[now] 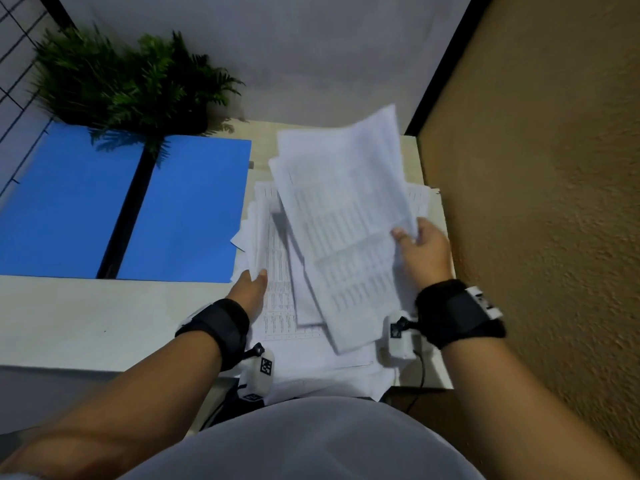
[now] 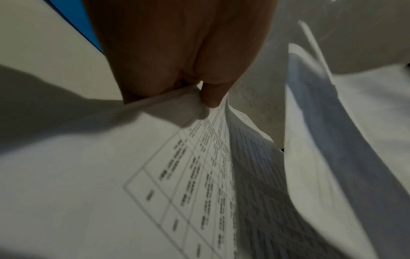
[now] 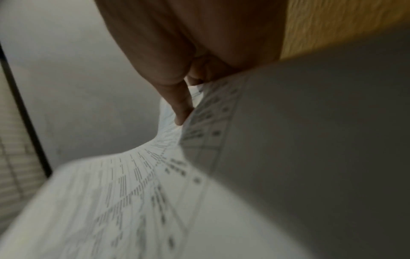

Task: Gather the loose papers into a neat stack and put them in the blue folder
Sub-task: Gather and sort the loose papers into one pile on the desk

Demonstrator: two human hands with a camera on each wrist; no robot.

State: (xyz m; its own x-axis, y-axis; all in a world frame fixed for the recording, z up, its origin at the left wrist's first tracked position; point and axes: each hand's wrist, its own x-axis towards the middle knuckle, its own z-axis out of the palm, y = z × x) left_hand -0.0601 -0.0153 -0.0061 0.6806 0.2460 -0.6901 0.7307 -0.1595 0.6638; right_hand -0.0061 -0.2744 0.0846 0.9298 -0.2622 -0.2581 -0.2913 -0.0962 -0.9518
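Note:
White printed papers [image 1: 339,216] lie in a loose pile at the right side of the pale table [image 1: 86,317]. My right hand [image 1: 420,244] pinches a lifted bundle of sheets [image 3: 137,184] by its right edge, thumb on top. At the pile's left edge my left hand [image 1: 251,284] pinches several sheets [image 2: 168,175] between thumb and fingers. The blue folder [image 1: 131,202] lies open and flat to the left of the pile, with a black spine down its middle.
A green fern-like plant [image 1: 128,77] stands at the back left, overhanging the folder. A tan textured wall [image 1: 536,202] runs close along the table's right side. A wire grid [image 1: 17,46] is at the far left. Some papers overhang the table's near edge.

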